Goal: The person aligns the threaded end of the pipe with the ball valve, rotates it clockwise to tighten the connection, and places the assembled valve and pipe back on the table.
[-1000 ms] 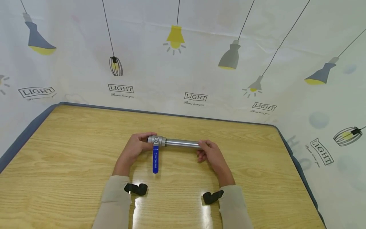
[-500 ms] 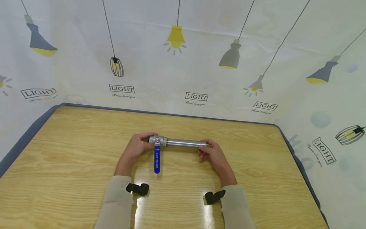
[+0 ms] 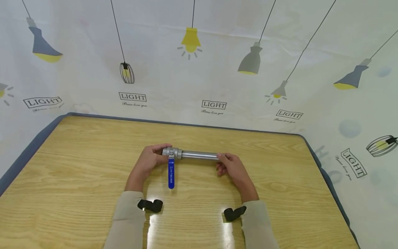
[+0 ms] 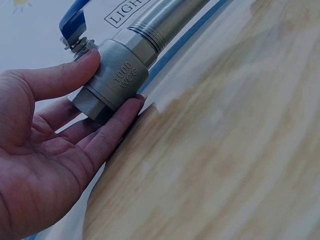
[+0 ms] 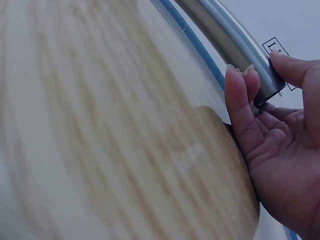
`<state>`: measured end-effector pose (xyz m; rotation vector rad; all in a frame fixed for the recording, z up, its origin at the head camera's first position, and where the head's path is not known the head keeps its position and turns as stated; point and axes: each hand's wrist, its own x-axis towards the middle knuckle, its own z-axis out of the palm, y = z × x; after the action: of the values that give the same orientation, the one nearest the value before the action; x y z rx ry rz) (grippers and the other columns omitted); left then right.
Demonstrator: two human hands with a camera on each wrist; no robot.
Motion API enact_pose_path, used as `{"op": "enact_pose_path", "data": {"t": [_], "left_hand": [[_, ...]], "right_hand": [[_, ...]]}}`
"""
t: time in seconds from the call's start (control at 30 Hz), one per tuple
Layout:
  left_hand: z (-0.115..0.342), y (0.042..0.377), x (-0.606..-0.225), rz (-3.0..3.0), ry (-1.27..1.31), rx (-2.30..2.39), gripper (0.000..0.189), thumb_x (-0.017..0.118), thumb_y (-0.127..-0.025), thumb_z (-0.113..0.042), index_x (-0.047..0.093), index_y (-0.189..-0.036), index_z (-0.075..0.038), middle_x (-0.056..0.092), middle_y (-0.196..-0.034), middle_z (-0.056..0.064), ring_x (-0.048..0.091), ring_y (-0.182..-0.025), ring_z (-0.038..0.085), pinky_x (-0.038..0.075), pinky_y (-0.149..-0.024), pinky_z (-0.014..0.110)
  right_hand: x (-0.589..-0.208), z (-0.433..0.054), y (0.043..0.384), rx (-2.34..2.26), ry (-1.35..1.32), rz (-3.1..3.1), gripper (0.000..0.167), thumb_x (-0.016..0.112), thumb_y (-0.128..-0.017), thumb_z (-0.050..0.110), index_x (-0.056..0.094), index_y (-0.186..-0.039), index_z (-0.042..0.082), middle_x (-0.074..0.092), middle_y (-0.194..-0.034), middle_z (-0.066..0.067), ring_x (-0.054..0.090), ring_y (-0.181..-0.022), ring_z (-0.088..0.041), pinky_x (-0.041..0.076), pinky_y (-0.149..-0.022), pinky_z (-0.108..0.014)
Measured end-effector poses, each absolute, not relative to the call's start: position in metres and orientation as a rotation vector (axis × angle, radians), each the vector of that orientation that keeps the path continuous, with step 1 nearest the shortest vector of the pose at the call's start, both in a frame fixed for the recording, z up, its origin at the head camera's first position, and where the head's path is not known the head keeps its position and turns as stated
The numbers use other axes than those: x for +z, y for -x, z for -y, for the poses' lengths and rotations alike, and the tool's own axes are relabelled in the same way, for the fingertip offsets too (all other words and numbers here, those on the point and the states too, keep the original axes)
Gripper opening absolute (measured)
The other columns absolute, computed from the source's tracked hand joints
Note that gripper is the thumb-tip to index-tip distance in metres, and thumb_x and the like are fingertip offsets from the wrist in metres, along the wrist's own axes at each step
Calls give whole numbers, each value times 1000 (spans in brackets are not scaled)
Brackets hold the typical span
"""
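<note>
A metal ball valve (image 3: pixel 175 152) with a blue lever handle (image 3: pixel 171 174) is in the middle of the head view, joined to a silver pipe (image 3: pixel 199 155). My left hand (image 3: pixel 147 162) grips the valve body at its left end. In the left wrist view the thumb presses on the valve (image 4: pixel 117 70), marked "1000 WOG", and fingers lie under it. Screw threads show where the pipe (image 4: pixel 170 17) meets the valve. At the pipe's free end, my right hand (image 3: pixel 234 169) pinches it. The right wrist view has the thumb on the pipe (image 5: pixel 235 45), other fingers curled below.
A wood-grain table (image 3: pixel 93 207) with a blue-grey edge lies under both hands. Behind it hangs a white backdrop (image 3: pixel 161 69) printed with lamps and the word LIGHT. Black straps (image 3: pixel 150 205) sit at both wrists.
My right hand has shifted its fingers on the pipe end, at one point baring more of the end, and now covers it again. The left hand's grip and the valve stay much the same.
</note>
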<state>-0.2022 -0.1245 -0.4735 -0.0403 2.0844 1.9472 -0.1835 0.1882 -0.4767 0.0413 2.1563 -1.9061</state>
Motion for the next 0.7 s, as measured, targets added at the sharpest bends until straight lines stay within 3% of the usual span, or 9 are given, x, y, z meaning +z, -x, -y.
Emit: {"op": "enact_pose_path", "data": {"t": [0.2, 0.3, 0.47, 0.7], "left_hand": [[125, 201, -473, -2077, 28, 1963, 52, 64, -78, 9, 62, -128, -2, 58, -132, 17, 55, -115, 24, 51, -85, 26], [126, 201, -473, -2082, 37, 1962, 52, 64, -77, 9, 63, -128, -2, 59, -132, 16, 55, -115, 24, 50, -85, 26], [126, 202, -475, -2084, 34, 1962, 51, 65, -78, 7, 63, -127, -3, 59, -131, 16, 55, -115, 23, 50, -86, 26], [125, 202, -475, -2078, 28, 1971, 50, 65, -78, 7, 64, -127, -3, 60, -131, 16, 56, -115, 23, 50, -87, 27]], "right_hand": [[-477, -188, 182, -2025, -21, -2026, 33, 55, -98, 16, 51, -124, -5, 61, -79, -12, 58, -58, -16, 55, -58, -32], [-477, -187, 181, -2059, 3, -1988, 30, 55, -96, 10, 50, -121, -5, 62, -78, -12, 59, -57, -16, 55, -58, -32], [-477, -187, 181, -2053, 2, -2017, 24, 55, -97, 14, 54, -110, -7, 61, -77, -11, 59, -56, -15, 55, -56, -30], [-475, -186, 182, -2012, -47, -2055, 31, 54, -100, 23, 56, -106, -8, 60, -78, -12, 58, -58, -15, 54, -57, -28]]}}
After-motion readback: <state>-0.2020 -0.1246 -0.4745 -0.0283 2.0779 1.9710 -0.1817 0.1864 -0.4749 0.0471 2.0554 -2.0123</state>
